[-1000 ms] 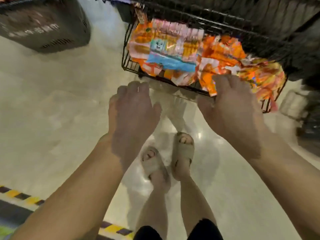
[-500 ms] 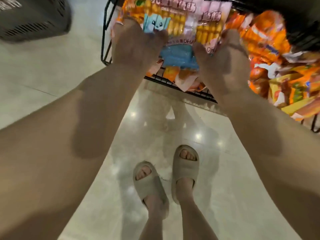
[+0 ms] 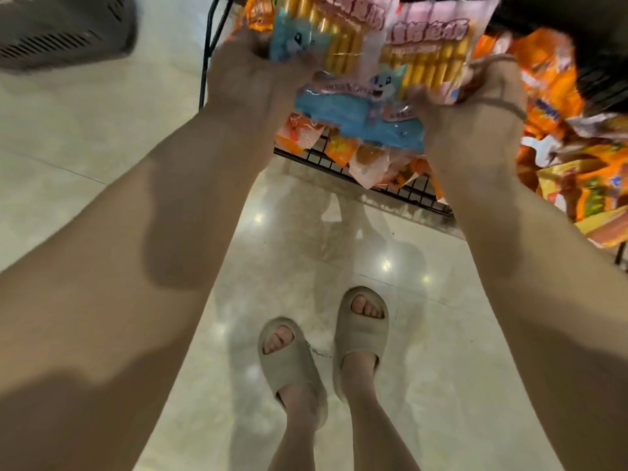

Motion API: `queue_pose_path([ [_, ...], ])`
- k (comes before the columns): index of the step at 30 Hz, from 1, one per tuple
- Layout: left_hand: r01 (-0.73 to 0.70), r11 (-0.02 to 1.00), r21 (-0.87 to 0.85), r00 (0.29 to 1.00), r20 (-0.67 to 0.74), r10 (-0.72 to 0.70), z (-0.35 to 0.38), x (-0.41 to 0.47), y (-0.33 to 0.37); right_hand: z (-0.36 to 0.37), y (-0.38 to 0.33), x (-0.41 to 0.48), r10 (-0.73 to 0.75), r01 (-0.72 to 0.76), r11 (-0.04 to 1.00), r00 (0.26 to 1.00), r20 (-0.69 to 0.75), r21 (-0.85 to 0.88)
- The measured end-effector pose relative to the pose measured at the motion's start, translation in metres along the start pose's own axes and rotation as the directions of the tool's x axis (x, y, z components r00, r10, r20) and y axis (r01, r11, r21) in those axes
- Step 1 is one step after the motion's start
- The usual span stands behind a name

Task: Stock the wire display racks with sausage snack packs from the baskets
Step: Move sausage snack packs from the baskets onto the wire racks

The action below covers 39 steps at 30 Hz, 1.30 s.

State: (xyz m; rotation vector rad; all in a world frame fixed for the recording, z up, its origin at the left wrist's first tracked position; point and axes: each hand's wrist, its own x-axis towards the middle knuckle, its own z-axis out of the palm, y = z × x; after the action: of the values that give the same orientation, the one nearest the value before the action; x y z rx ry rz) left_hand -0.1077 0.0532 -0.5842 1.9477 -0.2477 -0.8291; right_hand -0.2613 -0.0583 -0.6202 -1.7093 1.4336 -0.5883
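Both my hands grip the sausage snack packs (image 3: 370,96): left hand (image 3: 251,79) curled round the left edge, right hand (image 3: 475,107) round the right; held over the wire rack (image 3: 424,198), above orange packs (image 3: 543,79)

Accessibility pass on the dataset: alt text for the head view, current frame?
The left hand and right hand grip pink-and-blue sausage snack packs over a black wire rack heaped with orange packs. Below, feet in beige sandals stand on a glossy floor; a dark basket sits upper left.
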Motion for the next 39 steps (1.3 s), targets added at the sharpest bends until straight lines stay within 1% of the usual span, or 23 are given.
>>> queue_pose_path([
  [1,0.008,0.998,-0.069,1.000,-0.010,-0.009,-0.003,0.000,-0.002,-0.003,0.001,0.000,0.016,-0.016,0.999,1.000,-0.006,0.036],
  [2,0.023,0.994,-0.107,1.000,-0.012,-0.025,-0.006,-0.002,-0.004,-0.004,0.007,0.002,0.000,0.000,0.997,1.000,0.001,0.082],
  [4,0.046,0.992,-0.117,0.999,-0.023,-0.049,-0.012,-0.012,-0.007,-0.010,0.009,-0.001,0.018,-0.016,0.991,1.000,-0.009,0.134],
  [6,0.083,0.985,-0.153,0.996,-0.028,-0.088,-0.017,-0.022,-0.010,-0.017,0.005,-0.011,0.063,-0.070,0.965,0.997,0.036,0.253],
  [8,0.127,0.974,-0.189,0.989,-0.048,-0.139,-0.022,-0.035,-0.013,-0.026,0.001,-0.025,0.129,-0.145,0.939,0.989,0.072,0.311],
  [10,0.184,0.955,-0.233,0.978,-0.051,-0.201,-0.026,-0.052,-0.016,-0.037,-0.005,-0.041,0.193,-0.217,0.916,0.976,0.103,0.338],
  [13,0.251,0.921,-0.300,0.962,-0.031,-0.272,-0.038,-0.088,-0.018,-0.061,-0.013,-0.073,0.291,-0.333,0.882,0.941,0.171,0.334],
  [15,0.290,0.896,-0.336,0.947,-0.033,-0.318,-0.052,-0.119,-0.011,-0.082,-0.024,-0.100,0.306,-0.368,0.869,0.925,0.225,0.331],
  [17,0.306,0.886,-0.348,0.942,-0.022,-0.334,-0.069,-0.152,0.002,-0.106,-0.041,-0.124,0.324,-0.403,0.847,0.909,0.263,0.347],
  [19,0.321,0.875,-0.362,0.935,-0.028,-0.354,-0.090,-0.186,0.024,-0.134,-0.064,-0.148,0.343,-0.434,0.831,0.892,0.294,0.347],
  [22,0.322,0.851,-0.414,0.919,-0.079,-0.386,-0.126,-0.239,0.071,-0.183,-0.111,-0.183,0.337,-0.453,0.811,0.879,0.338,0.371],
  [25,0.295,0.857,-0.422,0.923,-0.106,-0.370,-0.164,-0.294,0.127,-0.235,-0.167,-0.210,0.313,-0.440,0.820,0.880,0.357,0.365],
  [27,0.252,0.863,-0.438,0.940,-0.099,-0.325,-0.186,-0.328,0.163,-0.269,-0.203,-0.224,0.276,-0.412,0.831,0.889,0.366,0.373],
  [30,0.184,0.886,-0.425,0.961,-0.110,-0.252,-0.212,-0.376,0.210,-0.316,-0.252,-0.243,0.227,-0.359,0.845,0.912,0.342,0.396],
  [35,0.115,0.895,-0.430,0.973,-0.131,-0.189,-0.227,-0.430,0.275,-0.379,-0.319,-0.270,0.185,-0.304,0.835,0.940,0.285,0.459],
  [39,0.099,0.878,-0.469,0.989,-0.054,-0.141,-0.225,-0.453,0.322,-0.426,-0.358,-0.282,0.166,-0.272,0.817,0.955,0.245,0.508],
])
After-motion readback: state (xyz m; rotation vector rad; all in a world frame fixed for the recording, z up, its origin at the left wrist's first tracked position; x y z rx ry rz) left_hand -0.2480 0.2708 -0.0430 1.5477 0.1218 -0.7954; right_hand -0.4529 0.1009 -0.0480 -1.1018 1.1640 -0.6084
